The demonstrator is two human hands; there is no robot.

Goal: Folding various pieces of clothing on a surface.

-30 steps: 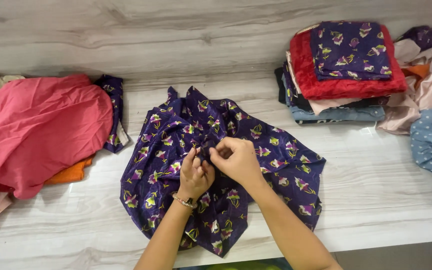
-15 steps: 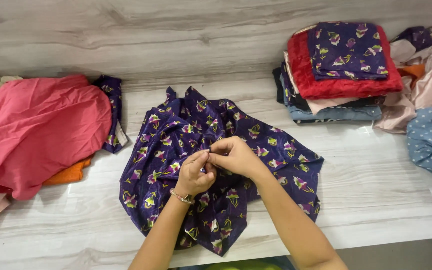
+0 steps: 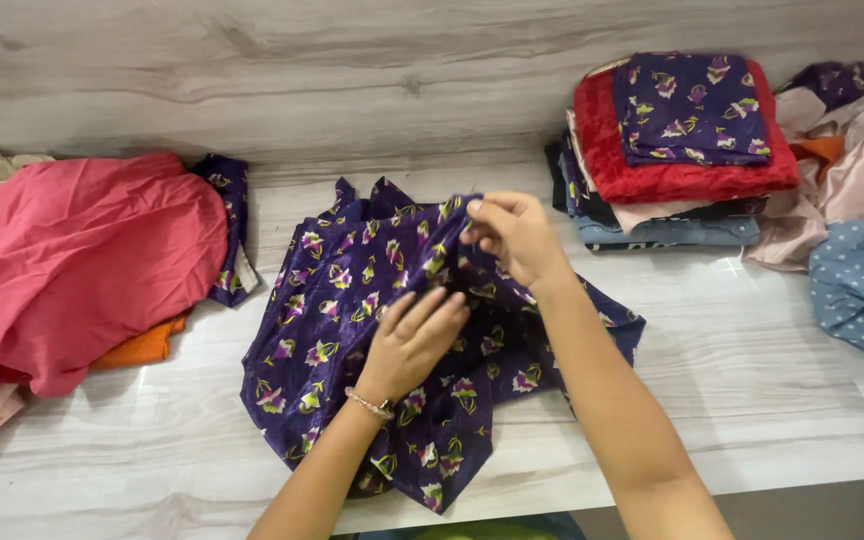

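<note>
A crumpled dark purple floral cloth (image 3: 352, 300) lies on the pale wood-grain counter (image 3: 752, 360) in front of me. My right hand (image 3: 512, 235) pinches a fold of this cloth and holds it lifted toward the far side. My left hand (image 3: 412, 340), with a thin bracelet at the wrist, lies on the cloth's middle with its fingers stretched out flat, touching the fabric below the lifted fold.
A loose heap with a pink-red garment (image 3: 72, 260) over an orange one (image 3: 142, 345) lies at the left. A folded stack (image 3: 672, 150) topped by a matching purple floral piece stands at the back right. Beside it lie peach cloths (image 3: 862, 170) and a blue dotted cloth (image 3: 862, 285).
My right hand has risen and moved away from me, pulling a fold of the purple cloth up. My left hand has let go of its pinch and flattened onto the cloth.
</note>
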